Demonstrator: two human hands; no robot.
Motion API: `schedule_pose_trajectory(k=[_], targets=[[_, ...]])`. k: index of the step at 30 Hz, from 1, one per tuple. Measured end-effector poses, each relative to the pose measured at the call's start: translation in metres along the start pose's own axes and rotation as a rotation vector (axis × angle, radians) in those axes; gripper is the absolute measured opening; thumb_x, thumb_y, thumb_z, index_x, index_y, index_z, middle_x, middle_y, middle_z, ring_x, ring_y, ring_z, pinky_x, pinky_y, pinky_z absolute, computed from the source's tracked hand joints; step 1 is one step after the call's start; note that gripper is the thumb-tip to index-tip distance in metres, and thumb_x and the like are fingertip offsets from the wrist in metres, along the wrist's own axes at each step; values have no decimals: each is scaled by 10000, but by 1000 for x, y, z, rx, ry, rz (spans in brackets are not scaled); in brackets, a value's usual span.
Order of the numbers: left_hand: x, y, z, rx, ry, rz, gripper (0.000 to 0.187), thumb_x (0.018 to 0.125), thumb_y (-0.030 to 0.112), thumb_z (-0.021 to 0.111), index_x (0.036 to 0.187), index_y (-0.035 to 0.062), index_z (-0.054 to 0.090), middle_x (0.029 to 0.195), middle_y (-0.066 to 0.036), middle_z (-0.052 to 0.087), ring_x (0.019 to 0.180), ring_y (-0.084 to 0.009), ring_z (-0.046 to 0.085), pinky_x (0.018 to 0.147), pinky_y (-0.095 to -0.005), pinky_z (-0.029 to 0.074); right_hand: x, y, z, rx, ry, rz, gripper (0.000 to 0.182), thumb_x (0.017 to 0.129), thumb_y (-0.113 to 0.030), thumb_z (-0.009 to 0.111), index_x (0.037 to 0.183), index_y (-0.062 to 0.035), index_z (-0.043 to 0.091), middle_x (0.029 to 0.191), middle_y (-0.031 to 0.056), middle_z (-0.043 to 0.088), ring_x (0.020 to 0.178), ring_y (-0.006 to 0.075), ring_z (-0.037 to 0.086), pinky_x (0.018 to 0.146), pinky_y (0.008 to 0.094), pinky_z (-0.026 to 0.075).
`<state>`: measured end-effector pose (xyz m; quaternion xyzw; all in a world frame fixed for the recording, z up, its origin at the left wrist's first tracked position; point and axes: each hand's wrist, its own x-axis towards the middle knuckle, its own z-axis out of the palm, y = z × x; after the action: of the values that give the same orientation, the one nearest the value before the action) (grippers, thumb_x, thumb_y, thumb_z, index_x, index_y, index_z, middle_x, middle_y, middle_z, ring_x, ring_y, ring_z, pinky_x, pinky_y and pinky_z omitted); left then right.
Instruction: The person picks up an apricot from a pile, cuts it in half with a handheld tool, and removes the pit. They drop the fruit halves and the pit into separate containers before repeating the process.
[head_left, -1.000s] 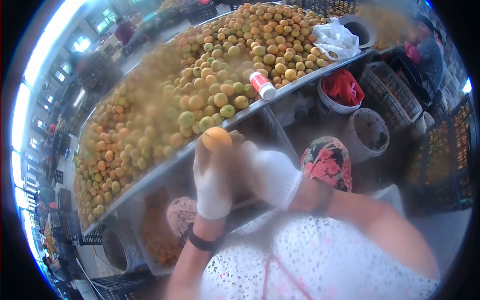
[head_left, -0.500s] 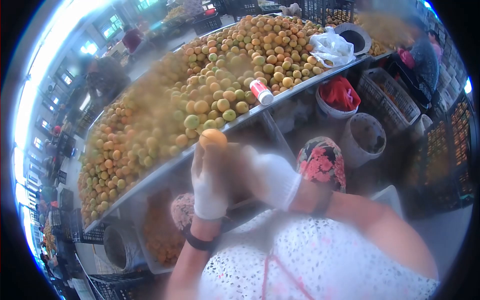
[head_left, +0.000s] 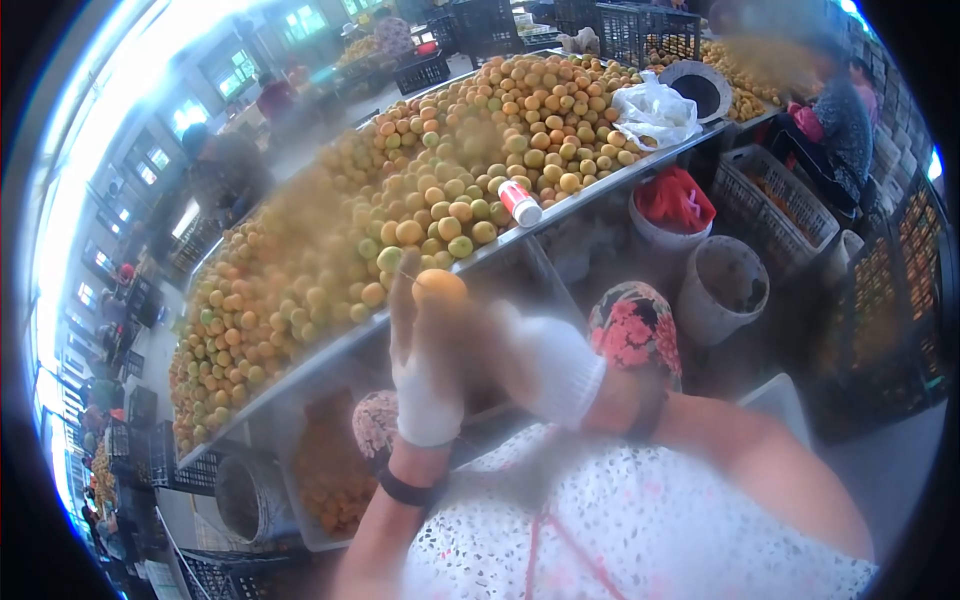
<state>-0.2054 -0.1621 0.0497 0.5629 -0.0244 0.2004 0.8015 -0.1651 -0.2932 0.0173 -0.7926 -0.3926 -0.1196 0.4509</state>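
Note:
In white gloves, my left hand [head_left: 425, 375] and my right hand [head_left: 545, 355] meet in front of my lap. One orange fruit [head_left: 440, 290] rests between them, against the upright fingers of my left hand. A brown blur covers much of my right hand's fingers, so its hold on the fruit is hidden. Just beyond lies a large heap of orange and green-yellow fruit [head_left: 450, 205] on a metal-edged table [head_left: 590, 195]. On the near edge of the heap lies a red and white bottle [head_left: 520, 203].
Right of the heap are a white plastic bag [head_left: 655, 110], a bucket with red cloth [head_left: 665, 235], an empty bucket [head_left: 722, 290] and a crate [head_left: 775, 200]. A tub of orange pieces [head_left: 335, 470] stands below left. A person [head_left: 840, 130] sits at the right.
The view has shifted slightly, so the table appears lower. The fingers of my left hand are now stretched higher beside the fruit, which is still between my hands.

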Motion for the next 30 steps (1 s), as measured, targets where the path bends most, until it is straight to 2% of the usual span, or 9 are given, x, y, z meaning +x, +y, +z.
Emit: schedule_pose_trajectory(k=[3, 5, 6, 8, 12, 14, 19, 26, 30], targets=[[0, -10, -4, 40, 45, 12, 418, 1037, 296, 519, 1366, 49, 447, 1056, -47, 599, 971, -122, 566, 874, -271, 460, 0, 1, -6, 41, 35, -19, 244, 971, -241, 540, 1050, -11, 527, 644, 204, 614, 601, 392, 643, 511, 472, 496], [6, -12, -13, 181, -140, -69, 412, 1028, 341, 541, 1312, 49, 484, 1083, -51, 605, 981, -126, 571, 869, -263, 459, -2, 5, -6, 16, 45, -31, 253, 972, -239, 539, 1074, -8, 529, 644, 202, 614, 602, 390, 644, 511, 466, 497], [8, -13, -12, 183, -142, -70, 412, 1028, 341, 541, 1312, 49, 484, 1083, -51, 605, 981, -126, 571, 869, -263, 459, -2, 8, -4, -4, 27, -11, 262, 974, -240, 538, 1089, -5, 528, 646, 201, 615, 605, 387, 645, 512, 462, 497], [12, -16, -10, 165, -107, -86, 430, 1024, 414, 529, 1229, 36, 535, 1081, -51, 611, 984, -131, 577, 867, -263, 455, 1, 13, -4, -21, 11, 7, 271, 976, -241, 537, 1105, -3, 527, 648, 199, 615, 608, 385, 647, 513, 457, 497], [18, -24, -12, 116, -55, -145, 479, 1026, 470, 496, 1178, 22, 567, 1065, -49, 618, 985, -135, 578, 869, -264, 447, 7, 19, -3, 58, -5, 44, 254, 981, -250, 540, 1055, -8, 521, 651, 202, 618, 617, 385, 649, 524, 464, 497], [21, -24, -11, -27, -62, -243, 521, 1025, 505, 473, 1167, 14, 576, 1039, -47, 616, 981, -133, 573, 881, -264, 438, 9, 21, -3, 68, -14, 62, 246, 982, -253, 540, 1030, -12, 519, 653, 206, 619, 619, 388, 648, 528, 468, 497], [23, -23, -9, 8, 9, -225, 508, 1017, 492, 505, 1176, 14, 572, 1017, -48, 605, 941, -125, 560, 856, -256, 439, 11, 28, 1, -52, -110, 121, 256, 980, -265, 554, 988, -12, 515, 665, 218, 623, 638, 402, 645, 543, 480, 495], [19, -14, -7, 124, 12, -151, 483, 1009, 472, 534, 1134, 7, 575, 966, -51, 608, 880, -115, 556, 819, -249, 445, 9, 19, -1, 8, -65, 69, 268, 984, -277, 548, 970, -11, 518, 646, 214, 613, 631, 401, 645, 532, 479, 493], [14, -10, -5, 88, 1, -166, 478, 1011, 471, 532, 1108, 6, 579, 952, -52, 614, 864, -117, 563, 808, -252, 450, 6, 14, -4, 27, -63, 76, 261, 984, -265, 545, 968, -6, 516, 645, 216, 611, 629, 400, 645, 531, 472, 493]])
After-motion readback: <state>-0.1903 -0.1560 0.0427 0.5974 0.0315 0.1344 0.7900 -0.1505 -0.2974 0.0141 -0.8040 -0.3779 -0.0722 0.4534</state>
